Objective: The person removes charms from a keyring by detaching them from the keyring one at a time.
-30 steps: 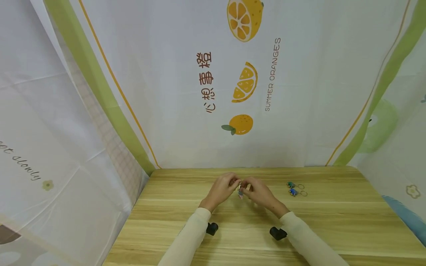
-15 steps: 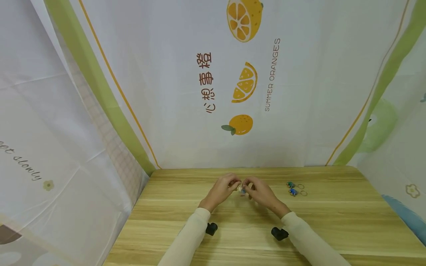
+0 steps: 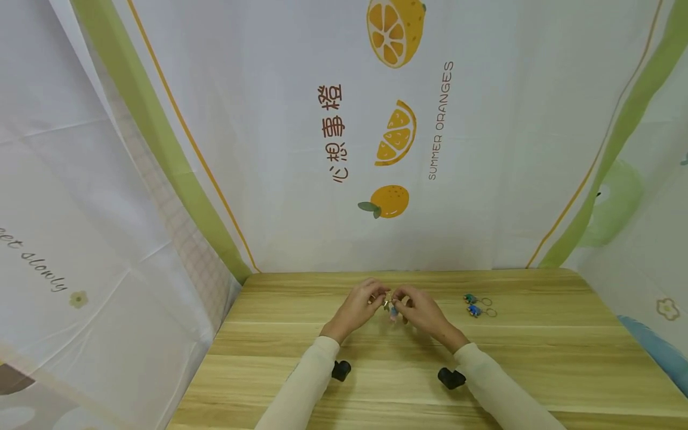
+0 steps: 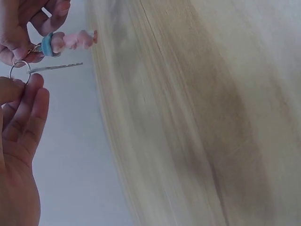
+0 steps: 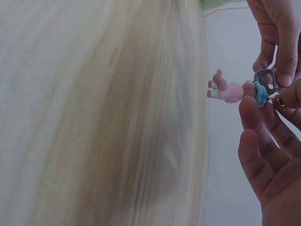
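My left hand (image 3: 357, 306) pinches a metal key ring (image 4: 29, 72) between thumb and fingers. A silver key (image 4: 56, 68) hangs from that ring. Close on its right, my right hand (image 3: 421, 307) pinches the gold-coloured clasp (image 5: 274, 98) of a keychain figurine (image 5: 233, 92), which is pink and white with a blue top like a hat. In the head view the figurine dangles between both hands, above the table. Fingers partly cover the ring and clasp; whether they are joined I cannot tell.
A blue figurine keychain (image 3: 473, 310) and a green one (image 3: 469, 298) lie on the wooden table (image 3: 301, 394), right of my hands, each with a ring. Behind the table hangs a white curtain (image 3: 290, 227) with orange prints. Black camera mounts (image 3: 450, 377) sit beneath the wrists.
My hands stay almost in place, with small finger shifts. The right hand has drawn slightly away from the left, and the figurine has turned and now hangs down more visibly.
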`<state>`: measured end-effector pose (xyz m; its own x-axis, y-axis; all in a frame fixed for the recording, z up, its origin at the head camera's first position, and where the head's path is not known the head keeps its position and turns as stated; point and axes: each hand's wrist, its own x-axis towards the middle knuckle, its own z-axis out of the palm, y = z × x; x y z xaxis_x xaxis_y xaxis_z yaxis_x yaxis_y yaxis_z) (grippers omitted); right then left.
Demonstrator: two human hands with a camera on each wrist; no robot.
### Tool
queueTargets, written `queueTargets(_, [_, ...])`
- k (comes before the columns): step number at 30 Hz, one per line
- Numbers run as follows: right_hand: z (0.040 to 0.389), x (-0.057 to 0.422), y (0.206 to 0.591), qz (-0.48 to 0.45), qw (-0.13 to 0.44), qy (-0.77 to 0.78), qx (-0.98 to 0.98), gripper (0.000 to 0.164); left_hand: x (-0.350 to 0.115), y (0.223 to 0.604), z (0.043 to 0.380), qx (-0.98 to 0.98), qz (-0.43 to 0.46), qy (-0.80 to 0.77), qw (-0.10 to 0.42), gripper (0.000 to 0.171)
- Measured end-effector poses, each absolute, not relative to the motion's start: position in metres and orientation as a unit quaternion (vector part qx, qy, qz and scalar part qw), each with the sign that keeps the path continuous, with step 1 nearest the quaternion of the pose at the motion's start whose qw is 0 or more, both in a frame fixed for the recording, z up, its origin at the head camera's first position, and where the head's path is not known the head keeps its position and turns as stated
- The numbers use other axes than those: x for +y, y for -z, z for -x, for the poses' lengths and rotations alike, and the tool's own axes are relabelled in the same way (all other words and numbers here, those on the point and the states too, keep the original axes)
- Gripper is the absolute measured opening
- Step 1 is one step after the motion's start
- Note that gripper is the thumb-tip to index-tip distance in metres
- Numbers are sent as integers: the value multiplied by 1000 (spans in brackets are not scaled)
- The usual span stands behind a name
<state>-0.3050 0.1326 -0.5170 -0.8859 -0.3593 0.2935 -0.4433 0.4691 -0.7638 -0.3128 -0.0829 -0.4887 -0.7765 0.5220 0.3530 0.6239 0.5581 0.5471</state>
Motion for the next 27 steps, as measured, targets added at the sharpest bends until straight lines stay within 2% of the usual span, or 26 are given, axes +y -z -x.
queueTargets(13, [306, 132, 517, -221, 56, -478, -848, 10, -76, 493, 316, -872, 303, 377, 73, 13])
queueTargets(23, [307, 134, 520, -219, 59, -490, -842, 10, -75, 494, 316, -875, 318, 354, 89, 16])
queueTargets(27, [307, 134, 519, -220, 56, -482, -846, 15, -77, 494, 315, -872, 328, 350, 96, 19])
